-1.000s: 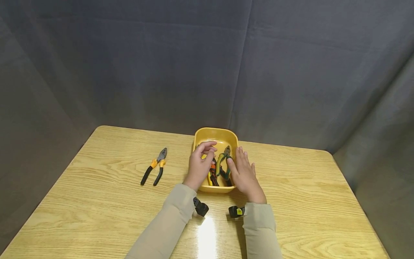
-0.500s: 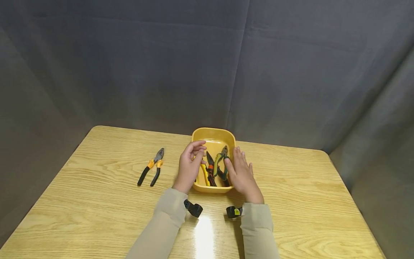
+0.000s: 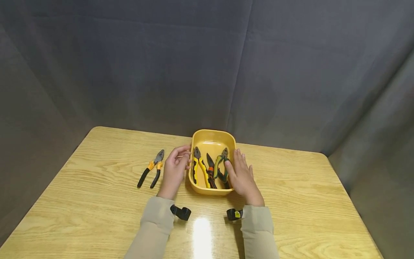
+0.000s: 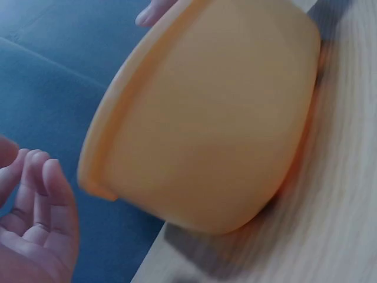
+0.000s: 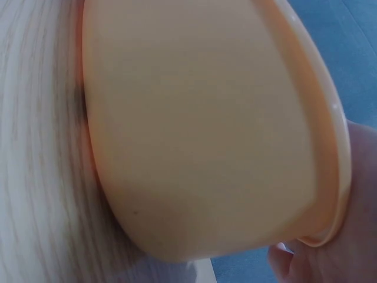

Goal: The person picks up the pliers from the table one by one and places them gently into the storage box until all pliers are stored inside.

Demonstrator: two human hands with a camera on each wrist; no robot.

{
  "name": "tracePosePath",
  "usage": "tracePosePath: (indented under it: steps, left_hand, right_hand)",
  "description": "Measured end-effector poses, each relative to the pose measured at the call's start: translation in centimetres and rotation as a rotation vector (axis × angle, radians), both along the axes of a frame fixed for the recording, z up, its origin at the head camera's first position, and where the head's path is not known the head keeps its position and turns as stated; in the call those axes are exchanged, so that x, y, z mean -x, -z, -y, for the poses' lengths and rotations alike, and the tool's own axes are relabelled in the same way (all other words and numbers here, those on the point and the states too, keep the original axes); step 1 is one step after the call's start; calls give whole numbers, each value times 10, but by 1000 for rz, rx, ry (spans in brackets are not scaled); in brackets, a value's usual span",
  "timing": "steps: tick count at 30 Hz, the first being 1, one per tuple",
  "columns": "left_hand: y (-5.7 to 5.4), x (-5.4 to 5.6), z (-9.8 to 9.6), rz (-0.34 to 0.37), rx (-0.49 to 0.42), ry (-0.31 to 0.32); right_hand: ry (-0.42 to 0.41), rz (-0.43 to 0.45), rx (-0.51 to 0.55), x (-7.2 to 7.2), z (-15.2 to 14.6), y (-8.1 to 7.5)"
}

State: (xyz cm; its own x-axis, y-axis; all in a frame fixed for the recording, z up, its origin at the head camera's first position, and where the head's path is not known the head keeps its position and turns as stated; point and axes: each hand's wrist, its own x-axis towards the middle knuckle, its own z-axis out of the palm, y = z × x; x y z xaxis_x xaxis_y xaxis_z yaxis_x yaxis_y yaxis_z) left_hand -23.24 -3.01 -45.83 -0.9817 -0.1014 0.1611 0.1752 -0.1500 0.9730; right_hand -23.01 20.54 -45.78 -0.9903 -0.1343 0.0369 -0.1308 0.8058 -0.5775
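A yellow plastic bin (image 3: 211, 191) holds several pairs of pliers. Yellow-and-black pliers (image 3: 203, 168) lie at its left, pliers with red-and-black handles (image 3: 210, 169) in the middle, green-handled pliers (image 3: 219, 166) at the right. Just off the bin's left side is my left hand (image 3: 174, 169), fingers loosely bent and holding nothing. My right hand (image 3: 244, 178) rests along the right rim, straight fingers outside and thumb over the edge, overlapping the green handles. Each wrist view shows an outer wall of the bin (image 4: 206, 118), with my left fingers (image 4: 56, 200) beside its rim in the left one.
Orange-and-black pliers (image 3: 152, 168) lie spread on the wooden table (image 3: 97, 201), left of my left hand. Grey curtains (image 3: 161, 72) hang behind the table and at both sides. A black wrist camera (image 3: 184, 213) sits at my left cuff, another (image 3: 232, 214) at the right.
My left hand has moved left, out from over the bin to beside it, uncovering the yellow-and-black pliers. My right hand stays at the right rim.
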Motion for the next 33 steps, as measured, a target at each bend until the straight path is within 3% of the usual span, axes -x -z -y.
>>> tracePosePath:
  steps: [7,13,22,33]
  left_hand:
    - [-5,-1,18,8,154,-61]
    - [-11,-2,35,46,254,-72]
    - [-8,2,55,55,449,-125]
    - [-6,-1,79,117,559,-198]
  right_hand:
    - [0,2,-5,1,-4,1]
    - [6,-3,-3,2,-7,3]
    - [5,3,-3,3,-8,3]
    - [1,5,-2,5,-8,3]
